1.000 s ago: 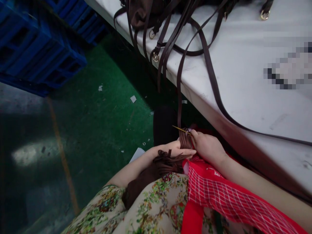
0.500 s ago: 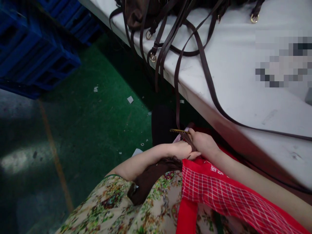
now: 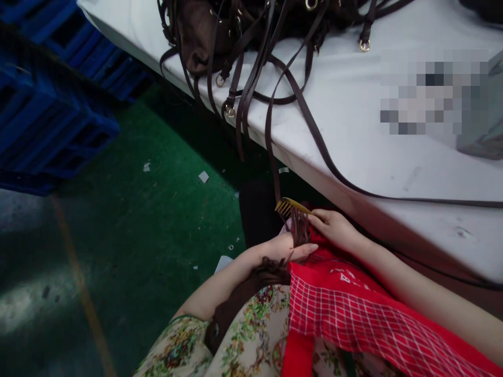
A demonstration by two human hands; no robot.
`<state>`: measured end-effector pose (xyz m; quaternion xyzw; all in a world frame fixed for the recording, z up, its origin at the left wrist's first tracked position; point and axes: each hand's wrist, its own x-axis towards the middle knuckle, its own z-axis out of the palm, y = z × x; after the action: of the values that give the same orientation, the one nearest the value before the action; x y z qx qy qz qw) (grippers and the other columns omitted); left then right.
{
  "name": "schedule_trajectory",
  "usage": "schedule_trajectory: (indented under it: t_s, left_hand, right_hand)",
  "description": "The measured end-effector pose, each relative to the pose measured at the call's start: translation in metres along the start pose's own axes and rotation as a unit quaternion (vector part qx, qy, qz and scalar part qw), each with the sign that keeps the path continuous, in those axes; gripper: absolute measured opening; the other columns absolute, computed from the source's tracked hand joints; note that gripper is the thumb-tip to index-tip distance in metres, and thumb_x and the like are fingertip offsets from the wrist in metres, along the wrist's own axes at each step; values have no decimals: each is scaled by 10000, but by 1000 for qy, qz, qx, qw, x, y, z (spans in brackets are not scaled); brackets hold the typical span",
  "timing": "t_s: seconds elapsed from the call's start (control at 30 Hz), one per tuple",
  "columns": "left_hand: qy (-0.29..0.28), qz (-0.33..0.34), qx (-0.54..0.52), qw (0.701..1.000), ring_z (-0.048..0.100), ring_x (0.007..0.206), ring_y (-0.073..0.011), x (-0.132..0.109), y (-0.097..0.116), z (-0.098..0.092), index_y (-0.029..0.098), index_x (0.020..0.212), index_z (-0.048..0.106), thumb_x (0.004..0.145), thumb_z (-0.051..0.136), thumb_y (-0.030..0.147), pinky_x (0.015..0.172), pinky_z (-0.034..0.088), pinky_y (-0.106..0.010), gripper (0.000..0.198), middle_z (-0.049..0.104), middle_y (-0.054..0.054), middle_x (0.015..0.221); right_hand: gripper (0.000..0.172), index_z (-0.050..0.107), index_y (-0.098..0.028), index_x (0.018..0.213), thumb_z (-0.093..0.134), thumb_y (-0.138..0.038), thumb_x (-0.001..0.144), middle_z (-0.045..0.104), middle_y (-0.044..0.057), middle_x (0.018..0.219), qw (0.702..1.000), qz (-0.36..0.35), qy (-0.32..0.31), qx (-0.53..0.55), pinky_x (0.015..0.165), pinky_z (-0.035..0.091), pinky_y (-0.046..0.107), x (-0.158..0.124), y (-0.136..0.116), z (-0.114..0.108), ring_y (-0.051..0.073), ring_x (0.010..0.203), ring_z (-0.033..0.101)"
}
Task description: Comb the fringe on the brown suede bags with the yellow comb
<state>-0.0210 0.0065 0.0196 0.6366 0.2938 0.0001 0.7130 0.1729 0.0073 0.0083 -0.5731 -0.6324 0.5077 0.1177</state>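
On my lap lies a brown fringed leather piece (image 3: 251,283). My left hand (image 3: 281,248) is closed around its bunch of fringe strands (image 3: 299,233), holding them upright. My right hand (image 3: 334,228) grips a yellow comb (image 3: 288,206) whose teeth sit at the top of the fringe. Both hands are just below the edge of the white table (image 3: 353,141), above my red checked apron (image 3: 353,319).
A heap of brown bags and long straps with gold buckles (image 3: 243,57) lies on the table, several straps hanging over the edge. One long strap (image 3: 353,186) runs right along the tabletop. Blue plastic pallets (image 3: 51,104) stand at left on the green floor (image 3: 157,209).
The comb has turned so its teeth now show and has lifted slightly at the top of the fringe. My view has shifted, showing more of the table and bags.
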Motion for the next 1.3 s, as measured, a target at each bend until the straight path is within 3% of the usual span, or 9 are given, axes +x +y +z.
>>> schedule_trajectory:
  t_s: [0.17,0.4,0.5,0.63,0.77,0.9,1.03,1.2,1.3]
  left_hand:
    - [36,-36,-157,986,369,520,-82,-11,-1,3,166,640,440,883,434,562,516,346,-242,465,423,20,583]
    - [37,-21,-252,967,311,468,-66,-15,-8,7,181,583,385,852,462,604,480,296,-248,506,348,44,520]
    - [58,-33,-203,977,348,500,-75,-18,-1,5,171,622,431,893,449,510,522,340,-250,435,386,36,552]
    - [64,1,-98,993,519,701,-126,-18,11,4,139,908,571,913,452,325,693,449,-275,221,581,-28,778]
    - [-7,102,21,995,558,1016,-184,-7,13,6,130,1012,604,919,385,228,923,444,-310,258,640,-88,1031]
    - [-19,126,199,972,509,1151,-223,2,12,8,112,911,640,916,379,208,1047,353,-321,278,665,-92,999]
    - [-5,105,281,954,557,1084,-204,7,11,11,98,959,640,929,370,218,982,396,-279,296,673,-100,1005]
    - [-98,42,364,925,609,718,-183,15,11,17,108,854,659,879,478,256,705,473,-269,235,689,-80,804]
    - [-81,50,350,932,604,741,-183,17,12,19,115,835,659,873,477,240,744,471,-269,224,686,-69,798]
  right_hand:
    - [419,573,-185,732,421,-544,887,536,-24,568,996,45,28,72,529,361,245,-2,2,-5,114,513,468]
    - [445,541,-199,788,376,-604,872,545,-16,581,980,106,91,144,435,350,234,-3,18,-12,110,438,453]
    - [374,582,-200,874,359,-494,937,625,26,716,992,-30,117,24,593,434,250,-15,-2,-14,144,615,569]
    - [378,639,-213,916,333,-427,975,668,50,838,974,-151,27,-169,705,430,277,-27,-29,0,176,769,612]
    - [344,657,-219,928,364,-393,975,683,53,870,954,-138,-24,-265,706,419,274,-17,-32,15,183,807,625]
    - [302,641,-190,951,387,-353,968,677,81,889,938,-122,-31,-322,701,417,277,-3,-34,20,197,831,628]
    - [267,617,-173,922,389,-305,966,666,90,873,924,-129,-40,-358,664,413,277,5,-36,23,203,808,631]
    - [327,611,-181,895,356,-368,975,663,94,822,920,-96,-40,-379,570,380,269,13,-34,30,207,727,632]
    - [331,612,-182,883,367,-386,972,668,87,840,930,-95,-30,-355,588,375,260,17,-31,32,196,750,630]
